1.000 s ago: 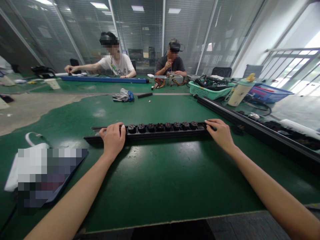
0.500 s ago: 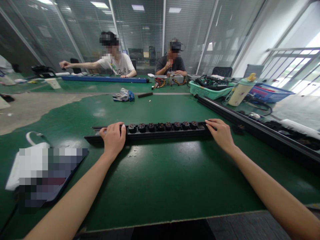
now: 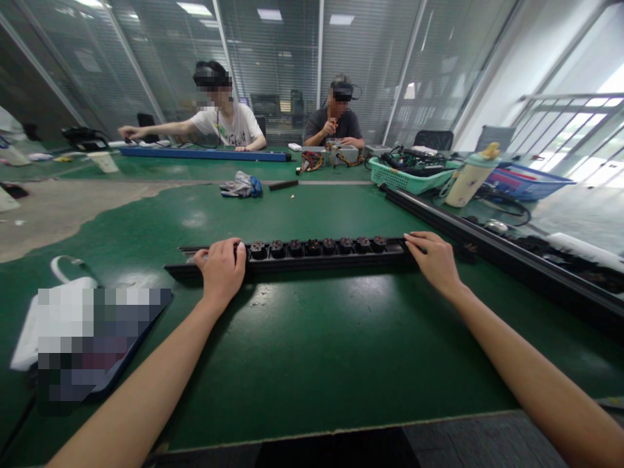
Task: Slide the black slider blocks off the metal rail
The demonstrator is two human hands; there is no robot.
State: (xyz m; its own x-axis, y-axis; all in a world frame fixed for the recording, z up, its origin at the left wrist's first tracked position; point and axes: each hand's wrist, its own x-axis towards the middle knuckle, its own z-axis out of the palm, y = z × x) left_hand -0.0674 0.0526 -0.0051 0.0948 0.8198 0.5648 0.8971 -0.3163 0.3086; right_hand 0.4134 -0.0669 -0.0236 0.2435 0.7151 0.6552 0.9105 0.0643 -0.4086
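A long black power strip housing [image 3: 312, 261] lies crosswise on the green table, its open side up. Several round black socket modules [image 3: 328, 246] sit in a row inside its channel. Toward the left end, my left hand [image 3: 221, 265] is closed around the housing, its thumb beside the leftmost visible module. My right hand [image 3: 433, 259] is at the housing's right end, thumb and fingertips closed on that end. The far left tip of the housing sticks out past my left hand. My fingers hide parts of both ends.
Left of me lie a tablet-like device [image 3: 141, 338] and a white object [image 3: 29, 331]. A long black rail [image 3: 468, 237] runs along the right. Further back are a grey-blue glove [image 3: 241, 185], a green basket [image 3: 409, 179], a bottle [image 3: 468, 182] and two people.
My right hand has shifted slightly right along the housing's end. My left hand and the housing stay put. Across the table, one person's outstretched hand has lowered a little.
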